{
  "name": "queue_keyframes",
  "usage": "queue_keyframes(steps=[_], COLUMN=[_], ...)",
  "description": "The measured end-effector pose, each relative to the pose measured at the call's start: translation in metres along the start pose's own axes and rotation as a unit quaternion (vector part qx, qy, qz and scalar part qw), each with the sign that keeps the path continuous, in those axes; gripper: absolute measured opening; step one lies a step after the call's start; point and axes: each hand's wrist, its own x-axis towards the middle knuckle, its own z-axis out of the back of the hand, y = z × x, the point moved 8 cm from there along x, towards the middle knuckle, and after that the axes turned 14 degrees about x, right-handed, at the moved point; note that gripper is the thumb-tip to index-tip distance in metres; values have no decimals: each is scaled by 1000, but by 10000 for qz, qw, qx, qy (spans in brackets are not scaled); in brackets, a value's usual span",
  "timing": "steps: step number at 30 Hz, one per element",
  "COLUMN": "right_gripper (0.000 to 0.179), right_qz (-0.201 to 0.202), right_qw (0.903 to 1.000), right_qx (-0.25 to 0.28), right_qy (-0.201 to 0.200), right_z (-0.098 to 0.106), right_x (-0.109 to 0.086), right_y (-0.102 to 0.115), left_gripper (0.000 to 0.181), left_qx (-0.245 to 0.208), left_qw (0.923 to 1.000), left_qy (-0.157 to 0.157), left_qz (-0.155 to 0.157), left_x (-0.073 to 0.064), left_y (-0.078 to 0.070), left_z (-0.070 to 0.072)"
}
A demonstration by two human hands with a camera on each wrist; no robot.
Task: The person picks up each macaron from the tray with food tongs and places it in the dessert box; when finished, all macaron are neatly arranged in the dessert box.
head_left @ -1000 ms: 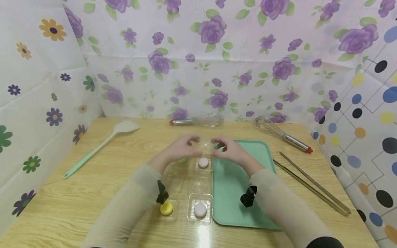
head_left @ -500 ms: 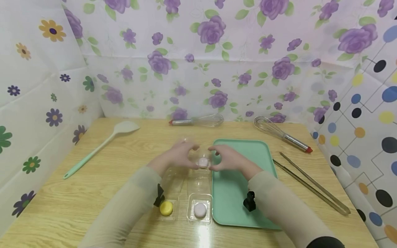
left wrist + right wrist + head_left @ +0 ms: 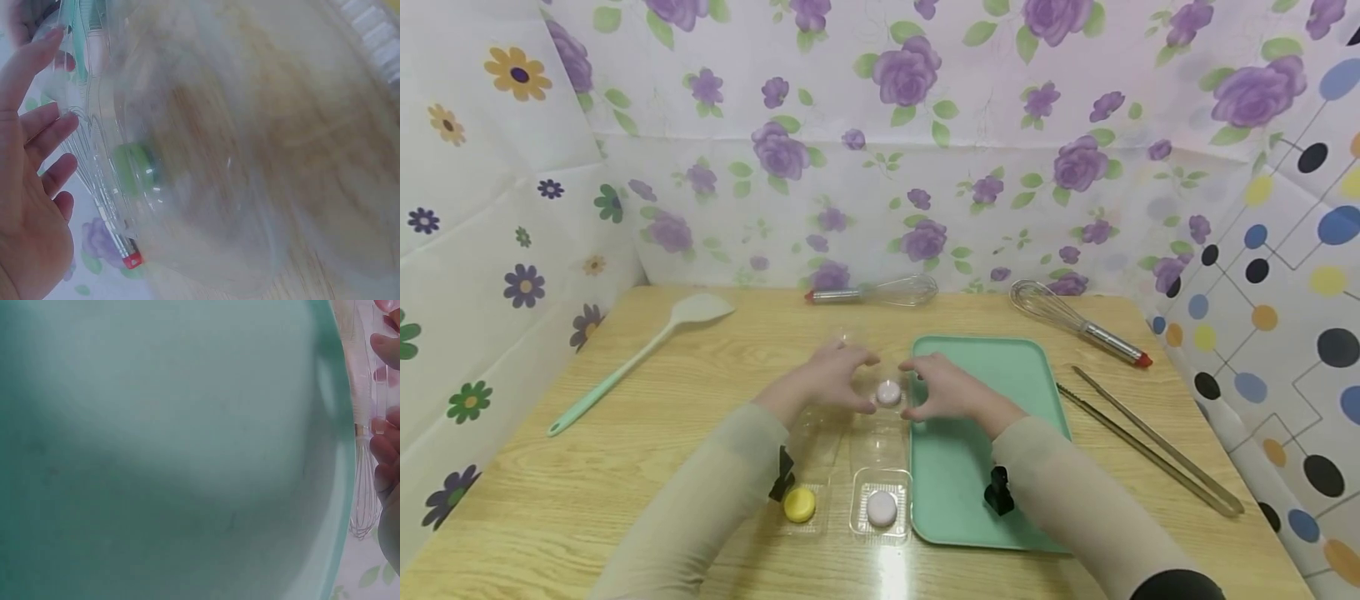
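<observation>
At the left edge of the green tray, a clear plastic box (image 3: 889, 374) with a pale pink macaron (image 3: 888, 393) inside sits between both hands. The left hand (image 3: 823, 379) grips its left side with curved fingers and thumb. Opposite it, the right hand (image 3: 951, 385) holds the right side the same way, its wrist over the tray. Under the left hand, a green macaron (image 3: 134, 169) in another clear box shows through plastic in the left wrist view; the hand hides it from the head view. Nearer the person lie a yellow macaron (image 3: 800, 504) and another pale pink macaron (image 3: 882, 508) in clear open boxes.
The green tray (image 3: 981, 500) lies right of the boxes. Metal tongs (image 3: 1150, 450) rest beyond it, with a whisk (image 3: 1078, 323) at the back right. A second whisk (image 3: 872, 292) lies along the back, and a spatula (image 3: 640, 358) at left. Patterned cloth walls surround the table.
The hands have come down and toward the person, lowering the clear lid over the back pink macaron. The motion has slowed, and the head view has shifted slightly.
</observation>
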Motion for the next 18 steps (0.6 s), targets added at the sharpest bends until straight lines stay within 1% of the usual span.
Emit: queue_keyframes(steps=[3, 6, 8, 13, 18], right_gripper=[78, 78, 78, 78, 77], right_qz=[75, 155, 74, -289, -446], right_qw=[9998, 9995, 9995, 9991, 9985], right_qx=[-189, -226, -239, -233, -213], right_qy=[67, 134, 188, 214, 234], right_z=[-2, -5, -7, -7, -6], right_x=[0, 3, 5, 5, 6], right_y=[-1, 1, 0, -4, -4], left_gripper=[73, 68, 67, 64, 60], left_qx=[284, 551, 647, 935, 1118], left_qw=[9995, 9984, 9978, 9954, 9935], left_qy=[7, 33, 59, 137, 207], left_qz=[-124, -156, -159, -121, -82], left_x=[1, -1, -1, 4, 8], left_y=[-2, -1, 0, 0, -1], left_z=[-1, 0, 0, -2, -3])
